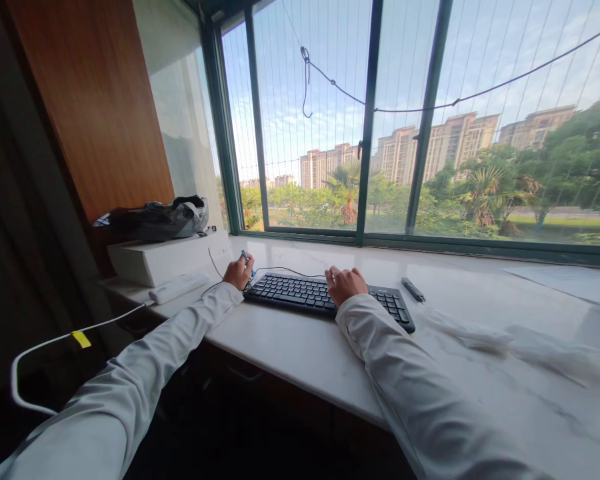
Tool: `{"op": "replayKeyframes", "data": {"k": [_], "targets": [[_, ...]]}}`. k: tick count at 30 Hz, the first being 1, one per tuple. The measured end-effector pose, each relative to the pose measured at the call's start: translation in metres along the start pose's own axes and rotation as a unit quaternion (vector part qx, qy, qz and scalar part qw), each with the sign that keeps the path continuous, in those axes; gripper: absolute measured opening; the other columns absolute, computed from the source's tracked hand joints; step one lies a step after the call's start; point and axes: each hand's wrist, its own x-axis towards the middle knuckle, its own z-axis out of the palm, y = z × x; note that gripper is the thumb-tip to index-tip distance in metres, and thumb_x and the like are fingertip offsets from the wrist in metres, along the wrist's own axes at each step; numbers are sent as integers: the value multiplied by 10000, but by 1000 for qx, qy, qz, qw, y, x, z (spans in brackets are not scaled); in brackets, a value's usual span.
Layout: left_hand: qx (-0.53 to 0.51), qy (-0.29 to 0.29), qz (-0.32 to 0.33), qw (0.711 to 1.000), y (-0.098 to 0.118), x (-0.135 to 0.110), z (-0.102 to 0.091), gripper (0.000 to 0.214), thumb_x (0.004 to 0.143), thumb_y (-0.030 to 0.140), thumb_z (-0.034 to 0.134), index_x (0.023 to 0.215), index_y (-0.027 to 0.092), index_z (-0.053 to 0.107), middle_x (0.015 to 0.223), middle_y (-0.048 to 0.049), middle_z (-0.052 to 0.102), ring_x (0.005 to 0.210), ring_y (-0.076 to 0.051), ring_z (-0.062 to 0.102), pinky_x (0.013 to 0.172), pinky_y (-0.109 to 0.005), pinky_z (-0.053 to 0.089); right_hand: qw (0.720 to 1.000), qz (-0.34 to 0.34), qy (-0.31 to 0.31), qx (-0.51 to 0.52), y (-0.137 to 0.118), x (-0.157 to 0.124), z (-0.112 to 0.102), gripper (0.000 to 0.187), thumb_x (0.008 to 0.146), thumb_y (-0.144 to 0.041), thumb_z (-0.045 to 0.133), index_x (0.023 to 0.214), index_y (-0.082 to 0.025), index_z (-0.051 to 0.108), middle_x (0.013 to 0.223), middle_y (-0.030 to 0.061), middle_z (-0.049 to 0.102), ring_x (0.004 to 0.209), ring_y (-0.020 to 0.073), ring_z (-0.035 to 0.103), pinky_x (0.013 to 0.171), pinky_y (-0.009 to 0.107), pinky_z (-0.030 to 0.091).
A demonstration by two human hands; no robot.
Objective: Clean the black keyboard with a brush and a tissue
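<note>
on the pale stone sill [300,347] under the window, head view only: black keyboard [325,297] lying flat, long side roughly along the glass. left hand [239,272] at the keyboard's left end, curled closed around a small blue thing [245,257], too small to identify, with a thin black cable [285,270] running from there behind the keys. right hand [345,283] resting palm down on the middle keys, fingers loosely spread, gripping nothing. both sleeves white, arms stretched well forward.

just right of the keyboard, a dark pen-like stick [413,290], apart from it. left of it, a white box [167,257] with a grey bundle [155,220] on top and a white power strip [177,288] in front, its white cord [55,343] with a yellow tag dropping off the sill's edge. crumpled clear plastic [510,340] well to the right.

possible trouble, as a judgement: thin cable looped close to the left fist, so a sharp pull likely to drag the keyboard askew or snag; long reach and weight on the keys likely to press keys unintended; white cord hanging loose by the left elbow, easy to catch.
</note>
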Motion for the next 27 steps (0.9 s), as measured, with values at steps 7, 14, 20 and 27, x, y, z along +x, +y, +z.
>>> {"op": "replayKeyframes", "data": {"k": [7, 14, 20, 27], "targets": [[57, 41, 28, 997, 2, -1, -2, 250, 913, 404, 379, 986, 210, 519, 644, -13, 655, 645, -176, 652, 669, -252, 438, 1000, -1, -10, 11, 1, 1, 2, 401, 983, -340, 215, 1010, -188, 585, 861, 85, 705, 854, 177, 641, 835, 314, 310], [54, 38, 39, 997, 4, -1, -7, 292, 914, 451, 383, 1015, 215, 523, 781, -28, 700, 707, -179, 663, 669, -248, 432, 1000, 4, -2, 0, 3, 2, 3, 409, 982, -348, 208, 999, -193, 586, 833, 73, 700, 842, 174, 643, 827, 307, 313], [52, 36, 62, 996, 1, -1, -7, 302, 901, 462, 405, 934, 221, 584, 748, -9, 699, 644, -160, 651, 603, -221, 413, 999, 1, 31, -19, 9, 1, -5, 423, 980, -340, 197, 959, -191, 592, 809, 85, 701, 786, 173, 646, 840, 311, 324], [104, 22, 77, 991, -6, -1, -6, 375, 916, 484, 326, 945, 222, 594, 776, -1, 708, 696, -168, 654, 638, -237, 421, 999, 48, 3, -15, 15, 2, -9, 460, 971, -398, 176, 979, -215, 597, 848, 87, 707, 801, 208, 659, 698, 302, 396]]}}
